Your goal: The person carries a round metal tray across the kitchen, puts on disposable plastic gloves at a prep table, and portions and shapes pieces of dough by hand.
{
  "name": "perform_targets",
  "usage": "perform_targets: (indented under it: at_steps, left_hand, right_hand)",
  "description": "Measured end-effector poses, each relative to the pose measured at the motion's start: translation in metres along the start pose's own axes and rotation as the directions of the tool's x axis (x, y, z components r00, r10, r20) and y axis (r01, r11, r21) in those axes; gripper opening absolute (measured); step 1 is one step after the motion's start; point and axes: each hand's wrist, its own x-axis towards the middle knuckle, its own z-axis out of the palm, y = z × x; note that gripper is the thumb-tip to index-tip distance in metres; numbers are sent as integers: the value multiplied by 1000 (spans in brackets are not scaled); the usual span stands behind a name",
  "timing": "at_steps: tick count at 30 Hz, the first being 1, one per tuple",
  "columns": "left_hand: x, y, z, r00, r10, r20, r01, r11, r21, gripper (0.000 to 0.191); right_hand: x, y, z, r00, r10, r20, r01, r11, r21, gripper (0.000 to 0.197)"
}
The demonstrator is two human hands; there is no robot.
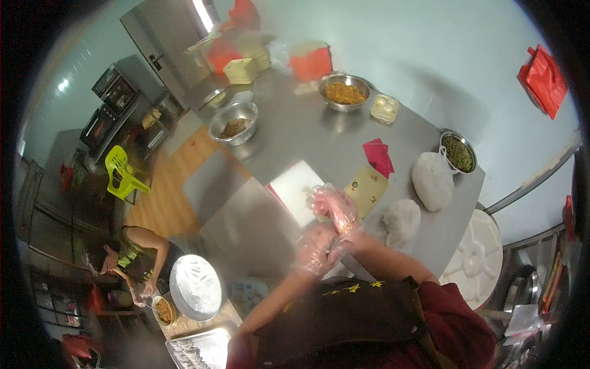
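Observation:
My left hand [317, 251], in a clear plastic glove, is at my right wrist, its fingers closed around the glove's cuff. My right hand [333, 205], gloved the same way, has curled fingers above the edge of a white sheet stack [297, 187]; whether it holds anything is unclear. What looks like a thin yellowish band circles the right cuff. Just beyond my right hand lies a pale yellow tray [368, 189] with small printed pictures, beside a folded magenta cloth or bag [379, 156]. A cloudy plastic bag [402, 223] rests right of my right forearm.
On the steel table [286, 115] stand metal bowls of orange filling [345, 93], brown filling [235, 127] and green filling [457, 153]. A full white bag [432, 182] is at right. Another person [154, 263] works at lower left by a floured round pan [196, 287]. A green chair [122, 173] stands behind.

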Motion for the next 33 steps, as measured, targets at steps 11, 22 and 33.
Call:
perform_targets:
  at_steps: [11, 22, 33]
  left_hand:
    - [6, -27, 12, 662, -732, 164, 423, 184, -887, 28]
    - [-3, -113, 31, 199, -966, -166, 372, 231, -899, 29]
    - [1, -102, 45, 283, -924, -256, 522, 372, -767, 29]
  right_hand:
    - [15, 15, -26, 985, 28, -172, -39, 997, -60, 21]
    - [-63, 1, 34, 724, -238, 648, 686, 347, -639, 19]
    - [-33, 33, 29, 814, -402, 420, 581, 544, -605, 19]
